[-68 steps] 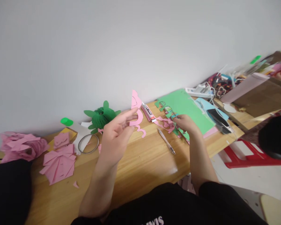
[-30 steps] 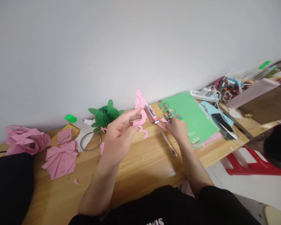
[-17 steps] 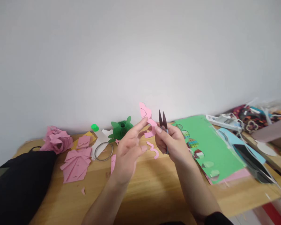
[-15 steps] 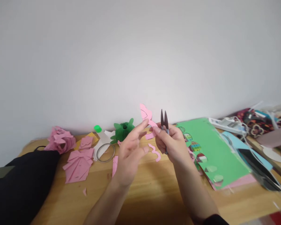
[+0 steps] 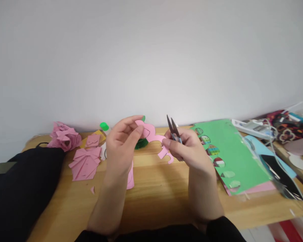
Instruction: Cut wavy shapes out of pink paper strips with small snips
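Note:
Between my two hands, above the table, is a wavy cut piece of pink paper [image 5: 152, 133] with dark drawn lines on it. My left hand [image 5: 122, 141] pinches its upper left end between thumb and fingers. Thumb and fingers of my right hand [image 5: 188, 145] hold its other end. The same hand also grips a pair of scissors [image 5: 172, 126], blades pointing up and slightly apart. A curved pink scrap [image 5: 170, 159] shows just below the paper's lower end. Behind the left hand, a green folded-paper piece [image 5: 141, 144] is partly hidden.
Pink folded paper [image 5: 85, 164] and a crumpled pink bundle [image 5: 65, 137] lie at the left, beside a black bag [image 5: 27, 188]. A green sheet with stickers [image 5: 242, 158] lies at the right. Behind it are a white power strip [image 5: 252, 129] and cables.
My left hand, loosely spread before, has moved left and now pinches the pink paper's end. The paper has swung from upright to slanting. The scissors tilt further left.

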A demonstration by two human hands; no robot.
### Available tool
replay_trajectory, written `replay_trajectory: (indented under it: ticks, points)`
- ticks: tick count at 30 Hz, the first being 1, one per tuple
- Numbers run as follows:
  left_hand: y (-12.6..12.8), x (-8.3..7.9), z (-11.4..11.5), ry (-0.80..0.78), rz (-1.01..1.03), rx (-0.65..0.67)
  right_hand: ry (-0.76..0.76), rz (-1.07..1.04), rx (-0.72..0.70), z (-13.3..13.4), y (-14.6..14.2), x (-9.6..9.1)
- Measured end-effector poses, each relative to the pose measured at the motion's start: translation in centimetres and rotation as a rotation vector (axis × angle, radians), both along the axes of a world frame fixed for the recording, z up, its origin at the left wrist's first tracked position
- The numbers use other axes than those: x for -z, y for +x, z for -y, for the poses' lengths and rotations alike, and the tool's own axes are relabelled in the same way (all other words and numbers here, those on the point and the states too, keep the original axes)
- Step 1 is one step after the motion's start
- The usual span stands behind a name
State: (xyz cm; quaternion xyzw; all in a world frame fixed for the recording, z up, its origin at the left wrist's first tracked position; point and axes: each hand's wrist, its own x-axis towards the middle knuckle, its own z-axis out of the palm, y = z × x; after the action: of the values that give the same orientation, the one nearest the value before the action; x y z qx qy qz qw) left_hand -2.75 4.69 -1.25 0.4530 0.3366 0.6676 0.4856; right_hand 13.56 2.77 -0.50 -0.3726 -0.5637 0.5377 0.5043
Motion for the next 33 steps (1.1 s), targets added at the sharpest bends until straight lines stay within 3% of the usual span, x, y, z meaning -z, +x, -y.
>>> replay_trajectory:
  ticks: [5,10,17,21,25,29,31,33]
  points:
    - [0.1,-0.3,0.3,-0.059,-0.083,-0.029,-0.038,-0.077,0.012,0.4,0.7,0.1]
    - [-0.2,-0.3,0.8,-0.067,-0.193,-0.035,-0.103,-0.128,0.155,0.9,1.0,-0.2]
    - [-0.7,-0.5,1.0,-0.127,-0.307,0.075,-0.113,-0.189,0.305,0.9,1.3,-0.9]
    - [-0.8,-0.5,1.0,-0.122,-0.311,0.155,-0.078,-0.177,0.382,0.7,1.1,-0.5]
    - [-0.5,-0.3,1.0,-0.129,-0.185,0.066,0.065,-0.194,0.489,1.4,1.1,0.2]
    - [-0.1,-0.4,1.1,-0.16,-0.014,-0.064,0.218,-0.037,0.253,2.8,1.4,0.4]
    - [0.0,-0.6,1.1,-0.186,0.045,-0.067,0.21,0.127,0.07,3.2,1.4,0.2]
    - [0.1,-0.8,1.0,-0.212,0.073,-0.052,0.161,0.279,-0.004,3.1,1.2,-0.1]
